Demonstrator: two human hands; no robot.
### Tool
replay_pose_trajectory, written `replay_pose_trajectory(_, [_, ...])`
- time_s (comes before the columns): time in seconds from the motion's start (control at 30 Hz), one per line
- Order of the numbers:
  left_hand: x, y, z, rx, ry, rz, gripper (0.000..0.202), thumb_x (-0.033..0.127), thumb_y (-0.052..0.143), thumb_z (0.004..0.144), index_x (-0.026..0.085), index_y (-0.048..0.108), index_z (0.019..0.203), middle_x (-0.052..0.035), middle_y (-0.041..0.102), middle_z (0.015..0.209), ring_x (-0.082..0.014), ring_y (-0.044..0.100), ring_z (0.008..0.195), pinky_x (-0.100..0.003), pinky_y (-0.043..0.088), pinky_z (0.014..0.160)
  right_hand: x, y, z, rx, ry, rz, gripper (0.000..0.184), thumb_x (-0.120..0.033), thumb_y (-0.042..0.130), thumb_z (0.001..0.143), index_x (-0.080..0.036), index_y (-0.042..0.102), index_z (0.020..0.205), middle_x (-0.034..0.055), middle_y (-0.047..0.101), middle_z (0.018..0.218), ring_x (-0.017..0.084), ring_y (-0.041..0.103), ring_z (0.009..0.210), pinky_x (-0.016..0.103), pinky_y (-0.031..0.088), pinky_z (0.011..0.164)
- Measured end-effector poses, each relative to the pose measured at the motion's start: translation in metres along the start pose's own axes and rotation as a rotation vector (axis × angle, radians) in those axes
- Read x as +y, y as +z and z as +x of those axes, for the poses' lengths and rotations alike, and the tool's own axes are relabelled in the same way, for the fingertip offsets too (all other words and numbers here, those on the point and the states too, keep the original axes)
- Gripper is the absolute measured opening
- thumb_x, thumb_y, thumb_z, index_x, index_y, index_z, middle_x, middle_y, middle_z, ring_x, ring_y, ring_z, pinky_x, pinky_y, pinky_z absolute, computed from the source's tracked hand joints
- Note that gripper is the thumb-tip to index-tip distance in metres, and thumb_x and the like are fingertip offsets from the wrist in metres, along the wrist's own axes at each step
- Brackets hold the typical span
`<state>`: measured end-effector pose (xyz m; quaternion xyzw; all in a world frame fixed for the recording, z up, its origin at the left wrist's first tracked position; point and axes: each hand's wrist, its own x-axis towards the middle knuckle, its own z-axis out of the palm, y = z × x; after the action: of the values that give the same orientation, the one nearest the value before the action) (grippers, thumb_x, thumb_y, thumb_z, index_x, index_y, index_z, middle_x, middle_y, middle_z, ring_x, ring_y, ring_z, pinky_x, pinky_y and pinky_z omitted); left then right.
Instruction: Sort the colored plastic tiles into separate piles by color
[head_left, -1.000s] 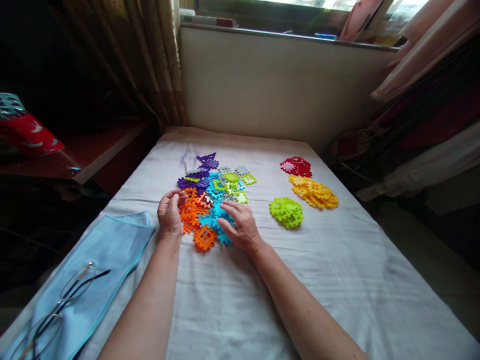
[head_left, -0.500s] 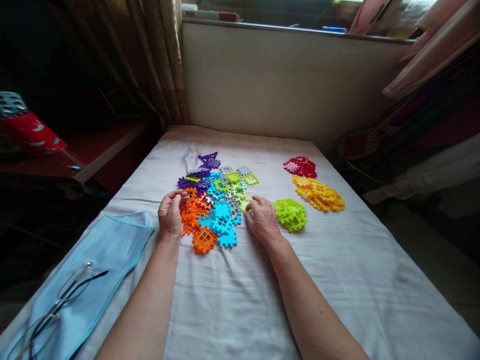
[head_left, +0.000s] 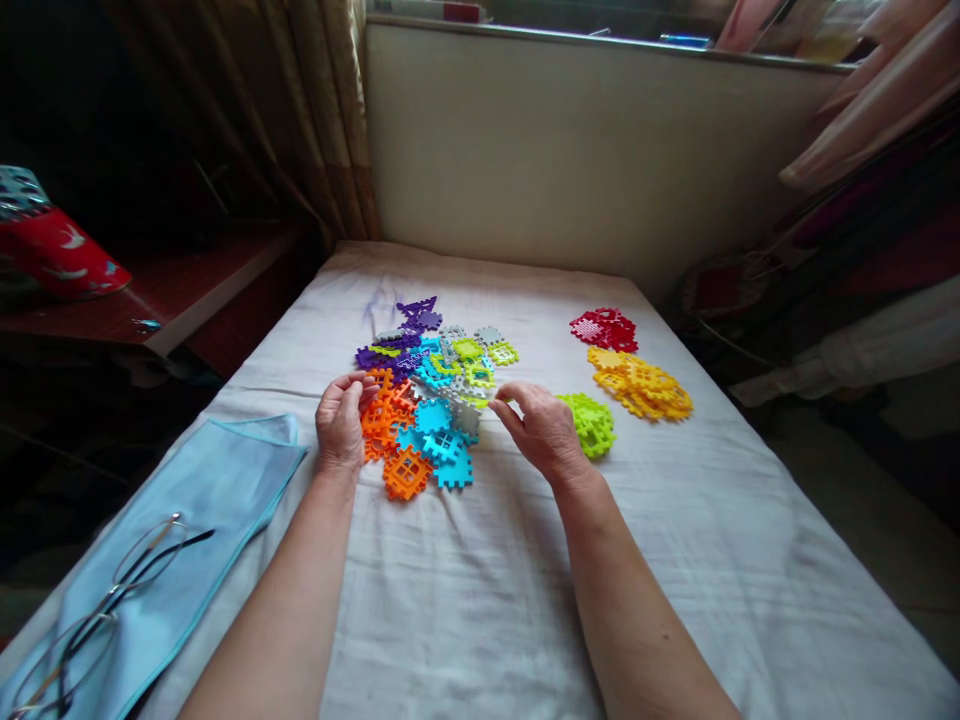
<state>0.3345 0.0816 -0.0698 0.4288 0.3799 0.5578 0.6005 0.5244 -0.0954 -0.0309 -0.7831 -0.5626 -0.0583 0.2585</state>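
Observation:
A mixed heap of flat plastic interlocking tiles (head_left: 431, 390), orange, blue, purple, grey and lime, lies on a white sheet (head_left: 495, 560). My left hand (head_left: 339, 425) rests at the heap's left edge, fingers curled against the orange tiles. My right hand (head_left: 541, 428) hovers between the heap and a lime green pile (head_left: 592, 422), thumb and fingers pinched on a small lime tile. Further right lie a yellow pile (head_left: 643, 385) and a red pile (head_left: 604, 328).
A light blue cloth (head_left: 172, 550) with a pair of glasses (head_left: 97, 625) lies at the near left. A wooden shelf (head_left: 165, 300) with a red object (head_left: 52, 262) stands to the left. The wall and curtain close the far end.
My right hand left the blue tiles, moved right across the heap and lifted with a lime tile pinched in its fingers. My left hand stayed at the orange tiles.

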Motion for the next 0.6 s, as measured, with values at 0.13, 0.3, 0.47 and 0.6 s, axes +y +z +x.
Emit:
replay_pose_trajectory(0.13, [0.0008,0.0000,-0.0005,-0.006,-0.004,-0.004,0.025,0.033,0.068,0.062,0.018,0.065,0.081,0.0004,0.070,0.076,-0.0113,0.066,0.068,-0.023,0.051,0.069,0.0034,0.0039,-0.0020,-0.005,0.112,0.042,0.023,-0.038,0.049,0.095,-0.024,0.067,0.094,0.0024,0.073,0.085,0.017,0.064,0.073,0.025,0.039,0.064])
replay_pose_trajectory(0.3, [0.0009,-0.0004,-0.0016,-0.014,-0.009,-0.007,0.026,0.033,0.069,0.062,0.018,0.066,0.083,0.0000,0.070,0.077,-0.0107,0.066,0.068,-0.023,0.051,0.070,0.0051,0.0067,-0.0006,0.040,0.215,0.190,0.028,-0.042,0.048,0.091,-0.023,0.069,0.086,0.0021,0.071,0.074,0.016,0.062,0.064,0.025,0.041,0.062])
replay_pose_trajectory(0.47, [0.0001,-0.0004,-0.0013,-0.019,-0.006,0.004,0.025,0.033,0.068,0.061,0.018,0.066,0.082,-0.0003,0.070,0.077,-0.0116,0.066,0.068,-0.024,0.051,0.069,0.0044,0.0045,0.0012,0.147,0.328,0.474,0.037,-0.049,0.045,0.090,-0.021,0.069,0.084,0.0016,0.068,0.069,0.015,0.061,0.061,0.024,0.044,0.059])
replay_pose_trajectory(0.6, [0.0001,-0.0004,-0.0011,-0.026,0.004,0.013,0.024,0.033,0.068,0.062,0.018,0.066,0.082,-0.0004,0.070,0.077,-0.0118,0.066,0.069,-0.024,0.051,0.069,0.0095,0.0026,0.0010,0.065,0.390,0.315,0.033,-0.047,0.049,0.085,-0.023,0.070,0.078,0.0020,0.068,0.064,0.016,0.061,0.060,0.025,0.042,0.058])
